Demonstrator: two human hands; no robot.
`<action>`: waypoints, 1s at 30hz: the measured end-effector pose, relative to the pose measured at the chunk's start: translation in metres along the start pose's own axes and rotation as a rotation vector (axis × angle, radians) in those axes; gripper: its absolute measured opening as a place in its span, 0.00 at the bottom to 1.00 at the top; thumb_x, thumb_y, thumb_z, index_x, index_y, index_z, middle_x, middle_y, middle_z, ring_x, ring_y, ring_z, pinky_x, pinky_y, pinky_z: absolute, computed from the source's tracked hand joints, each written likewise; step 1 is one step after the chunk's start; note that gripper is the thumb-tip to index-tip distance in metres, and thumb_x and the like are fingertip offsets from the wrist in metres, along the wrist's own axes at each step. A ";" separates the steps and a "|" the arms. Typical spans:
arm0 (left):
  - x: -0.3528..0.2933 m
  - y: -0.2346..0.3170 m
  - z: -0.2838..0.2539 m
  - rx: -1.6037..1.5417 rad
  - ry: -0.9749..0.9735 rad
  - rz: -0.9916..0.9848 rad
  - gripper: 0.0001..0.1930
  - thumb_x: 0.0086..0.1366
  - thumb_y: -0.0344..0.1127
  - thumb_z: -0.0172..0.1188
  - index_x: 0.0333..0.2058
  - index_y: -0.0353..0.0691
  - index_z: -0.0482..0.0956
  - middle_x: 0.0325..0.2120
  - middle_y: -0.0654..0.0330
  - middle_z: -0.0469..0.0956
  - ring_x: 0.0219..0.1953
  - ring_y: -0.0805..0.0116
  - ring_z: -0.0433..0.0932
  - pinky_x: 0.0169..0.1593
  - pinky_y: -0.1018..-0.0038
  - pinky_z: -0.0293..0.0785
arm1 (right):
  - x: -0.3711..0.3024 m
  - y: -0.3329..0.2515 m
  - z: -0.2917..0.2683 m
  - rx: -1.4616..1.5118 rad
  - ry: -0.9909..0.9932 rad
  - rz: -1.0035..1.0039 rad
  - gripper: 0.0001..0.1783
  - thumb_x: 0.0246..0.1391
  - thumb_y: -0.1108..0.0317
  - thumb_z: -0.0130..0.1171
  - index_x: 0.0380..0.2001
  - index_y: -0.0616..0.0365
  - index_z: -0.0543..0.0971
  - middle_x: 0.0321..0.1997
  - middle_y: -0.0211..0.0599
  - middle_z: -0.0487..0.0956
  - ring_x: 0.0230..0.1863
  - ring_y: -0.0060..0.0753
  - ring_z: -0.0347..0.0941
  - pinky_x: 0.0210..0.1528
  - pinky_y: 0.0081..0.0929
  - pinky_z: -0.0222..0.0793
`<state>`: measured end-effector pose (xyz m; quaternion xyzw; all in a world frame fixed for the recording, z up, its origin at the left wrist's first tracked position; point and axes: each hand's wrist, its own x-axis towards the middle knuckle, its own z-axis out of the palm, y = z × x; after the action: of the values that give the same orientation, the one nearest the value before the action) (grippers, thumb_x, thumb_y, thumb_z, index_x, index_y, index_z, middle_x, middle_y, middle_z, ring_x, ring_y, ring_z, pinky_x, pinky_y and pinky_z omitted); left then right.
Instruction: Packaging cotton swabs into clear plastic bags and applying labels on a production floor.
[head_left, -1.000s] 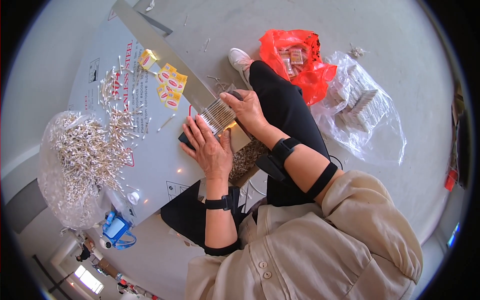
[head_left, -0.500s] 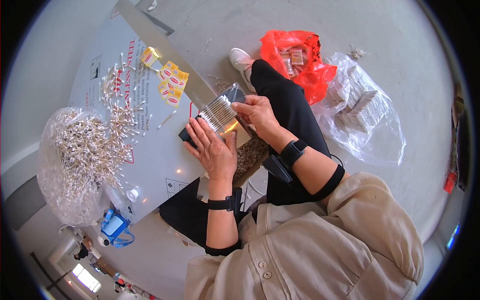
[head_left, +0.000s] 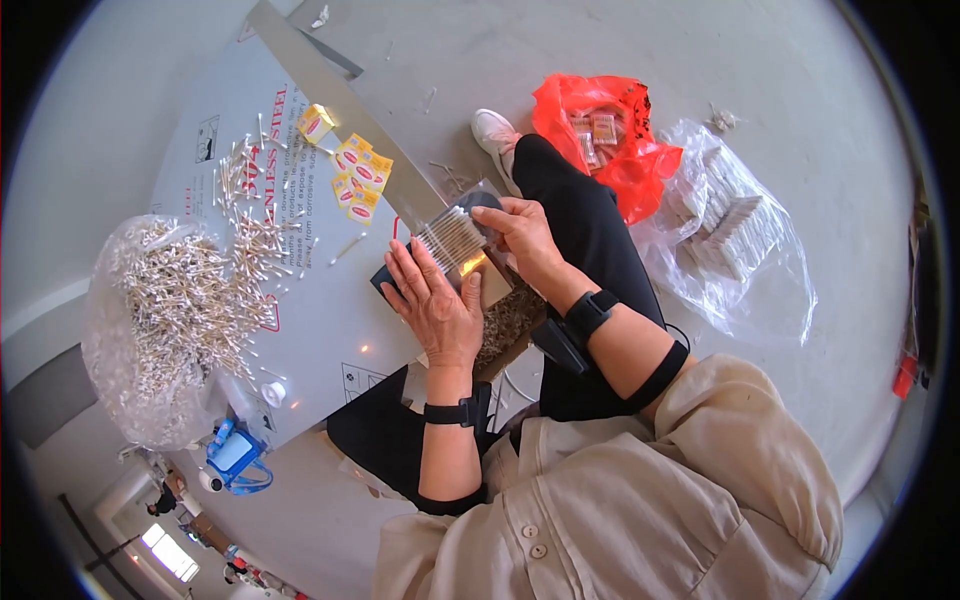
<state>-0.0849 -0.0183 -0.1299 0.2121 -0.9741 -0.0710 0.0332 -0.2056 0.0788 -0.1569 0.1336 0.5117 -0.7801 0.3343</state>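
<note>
A row of cotton swabs [head_left: 452, 238] lies side by side at the table's edge, with shiny clear plastic film [head_left: 484, 193] about their far ends. My left hand [head_left: 440, 318] rests flat at the near side of the row, its fingers stretched out over a black piece [head_left: 382, 283] and the swab ends. With my right hand [head_left: 528, 240] I pinch the film at the row's right end, thumb and fingers together. A shiny metal surface [head_left: 474, 265] shows below the swabs, between my hands. What lies under my left palm is hidden.
A clear bag [head_left: 100, 330] spills a heap of loose swabs [head_left: 190, 300] on the table's left. Yellow-and-white cards [head_left: 362, 178] lie farther back. An open box of brown-looking swabs [head_left: 510, 320] is below my hands. Red [head_left: 655, 165] and clear bags [head_left: 790, 270] with packs stand on the floor.
The whole view has shifted slightly. My right fingers have moved up a little along the film at the swabs' far end. My left hand stays flat beside the row.
</note>
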 end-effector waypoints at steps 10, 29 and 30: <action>0.003 0.004 -0.007 0.119 -0.124 0.001 0.46 0.66 0.62 0.48 0.69 0.32 0.44 0.70 0.46 0.44 0.73 0.50 0.39 0.69 0.42 0.34 | 0.003 0.000 0.002 0.026 -0.036 0.026 0.04 0.47 0.75 0.64 0.26 0.65 0.82 0.21 0.29 0.79 0.19 0.17 0.68 0.22 0.21 0.63; 0.022 -0.026 -0.007 -0.398 0.290 -0.116 0.07 0.55 0.24 0.62 0.33 0.41 0.78 0.35 0.59 0.74 0.43 0.55 0.70 0.50 0.60 0.66 | -0.002 -0.003 0.005 0.097 -0.027 0.037 0.04 0.47 0.74 0.61 0.26 0.63 0.83 0.21 0.28 0.78 0.20 0.16 0.69 0.24 0.18 0.63; 0.024 -0.027 -0.009 -0.396 0.290 -0.116 0.07 0.55 0.24 0.62 0.33 0.41 0.78 0.35 0.59 0.74 0.43 0.55 0.70 0.50 0.60 0.66 | 0.001 0.000 0.004 0.075 -0.022 0.037 0.04 0.47 0.74 0.61 0.25 0.63 0.83 0.21 0.28 0.78 0.20 0.16 0.69 0.24 0.18 0.63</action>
<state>-0.0949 -0.0532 -0.1247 0.2648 -0.9125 -0.2312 0.2092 -0.2056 0.0752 -0.1553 0.1468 0.4760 -0.7938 0.3490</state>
